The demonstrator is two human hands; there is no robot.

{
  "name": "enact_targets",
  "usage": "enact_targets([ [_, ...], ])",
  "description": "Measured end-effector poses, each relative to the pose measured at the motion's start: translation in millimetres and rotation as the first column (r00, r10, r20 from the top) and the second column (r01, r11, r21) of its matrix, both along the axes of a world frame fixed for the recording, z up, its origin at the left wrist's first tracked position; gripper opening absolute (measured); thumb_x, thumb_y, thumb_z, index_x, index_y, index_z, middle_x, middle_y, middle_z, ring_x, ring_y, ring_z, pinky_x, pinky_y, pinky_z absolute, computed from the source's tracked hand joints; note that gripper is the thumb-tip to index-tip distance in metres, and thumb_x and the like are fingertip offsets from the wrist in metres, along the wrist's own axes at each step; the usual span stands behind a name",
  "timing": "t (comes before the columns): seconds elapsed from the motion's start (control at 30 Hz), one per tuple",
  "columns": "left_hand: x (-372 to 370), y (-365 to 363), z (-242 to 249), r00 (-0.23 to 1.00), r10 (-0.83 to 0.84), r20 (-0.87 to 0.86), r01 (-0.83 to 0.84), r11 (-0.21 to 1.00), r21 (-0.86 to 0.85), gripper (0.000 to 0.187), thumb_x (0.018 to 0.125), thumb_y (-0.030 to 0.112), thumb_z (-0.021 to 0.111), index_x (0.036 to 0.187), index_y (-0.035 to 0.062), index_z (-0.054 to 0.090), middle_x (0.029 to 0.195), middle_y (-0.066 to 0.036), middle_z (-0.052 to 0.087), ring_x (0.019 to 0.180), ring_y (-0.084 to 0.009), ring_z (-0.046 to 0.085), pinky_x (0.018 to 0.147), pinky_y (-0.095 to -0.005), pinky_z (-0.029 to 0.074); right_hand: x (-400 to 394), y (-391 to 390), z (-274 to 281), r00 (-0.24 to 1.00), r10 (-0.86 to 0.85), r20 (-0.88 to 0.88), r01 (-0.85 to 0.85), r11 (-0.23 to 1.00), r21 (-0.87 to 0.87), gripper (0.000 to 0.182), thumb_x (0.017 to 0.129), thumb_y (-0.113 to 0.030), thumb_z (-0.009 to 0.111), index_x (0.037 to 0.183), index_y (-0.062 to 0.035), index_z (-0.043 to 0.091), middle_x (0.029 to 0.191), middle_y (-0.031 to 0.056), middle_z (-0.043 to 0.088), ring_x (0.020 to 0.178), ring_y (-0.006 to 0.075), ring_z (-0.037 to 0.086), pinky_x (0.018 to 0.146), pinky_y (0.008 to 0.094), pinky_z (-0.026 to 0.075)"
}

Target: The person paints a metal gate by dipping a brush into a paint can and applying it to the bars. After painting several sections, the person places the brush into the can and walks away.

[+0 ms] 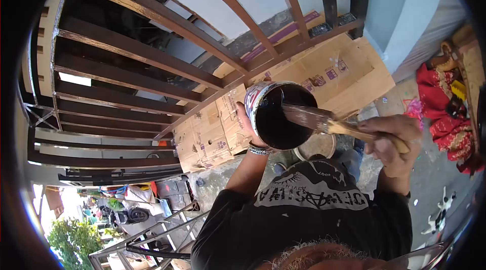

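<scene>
My left hand point(244, 122) is wrapped round the side of a paint can point(251, 99) with a printed label, and a bracelet point(259, 150) sits at its wrist. The can's mouth faces me, showing dark paint point(276, 131) inside. My right hand point(394, 141) grips the wooden handle of a paintbrush point(324, 120). The brush's bristle end reaches over the rim into the can's opening. Just beyond the can runs a railing of brown bars point(202, 60), with a glossy, dark surface on several of them.
Flattened cardboard point(354, 80) covers the floor along the railing's base. Below the can is a round pale container point(321, 147). A light blue wall point(387, 22) rises at right, near red patterned cloth point(440, 118). A black-and-white cat point(441, 213) lies lower right; metal framing point(152, 234) stands lower left.
</scene>
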State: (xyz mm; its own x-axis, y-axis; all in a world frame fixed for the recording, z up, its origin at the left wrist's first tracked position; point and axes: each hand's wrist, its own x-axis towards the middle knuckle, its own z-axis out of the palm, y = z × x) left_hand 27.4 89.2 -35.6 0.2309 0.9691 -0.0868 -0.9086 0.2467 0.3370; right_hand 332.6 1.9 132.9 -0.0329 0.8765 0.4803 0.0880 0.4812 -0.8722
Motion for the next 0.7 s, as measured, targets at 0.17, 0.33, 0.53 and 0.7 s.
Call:
enact_targets([
  [0.17,14.8,0.5,28.2,0.981,0.084,-0.177,-0.031,0.959,0.283,0.099,0.088,0.077,0.045,0.148,-0.0004,0.035,0.143,-0.023,0.051,0.133,-0.0377,0.049,0.115,-0.0513,0.037,-58.3,27.5,-12.3,0.973,-0.066,0.222,0.07,0.997,-0.013,0.015,0.087,-0.016,0.069,0.095,-0.0029,0.068,0.073,0.014,0.069,0.062,0.0303,0.07,0.054,0.0366,0.052],
  [0.33,26.0,-2.1,37.1,0.895,0.259,-0.362,-0.119,0.923,0.366,0.095,0.09,0.076,0.043,0.147,0.0001,0.038,0.143,-0.02,0.052,0.132,-0.0348,0.05,0.115,-0.0483,0.037,-68.8,43.8,-35.7,0.913,-0.033,0.406,0.039,0.999,-0.005,0.015,0.088,-0.018,0.068,0.093,-0.0049,0.066,0.07,0.0169,0.066,0.062,0.0378,0.065,0.055,0.0425,0.051],
  [0.53,34.3,-0.7,20.9,0.911,0.252,-0.326,-0.165,0.948,0.271,0.087,0.094,0.073,0.037,0.147,0.0047,0.043,0.146,-0.015,0.052,0.135,-0.0335,0.048,0.117,-0.0493,0.033,-43.6,51.9,-14.5,0.954,0.075,0.29,-0.045,0.993,-0.109,0.014,0.089,-0.013,0.068,0.097,-0.0013,0.071,0.072,0.0167,0.067,0.063,0.0337,0.067,0.058,0.0362,0.052],
  [0.7,38.7,0.7,30.7,0.947,0.154,-0.282,-0.125,0.985,0.118,0.084,0.093,0.073,0.038,0.147,0.0099,0.046,0.146,-0.01,0.053,0.135,-0.0316,0.049,0.116,-0.0503,0.033,-8.9,48.6,12.6,0.949,0.153,0.275,-0.156,0.988,-0.012,0.015,0.092,-0.012,0.065,0.102,-0.0016,0.072,0.077,0.0135,0.068,0.063,0.0271,0.066,0.059,0.0345,0.051],
])
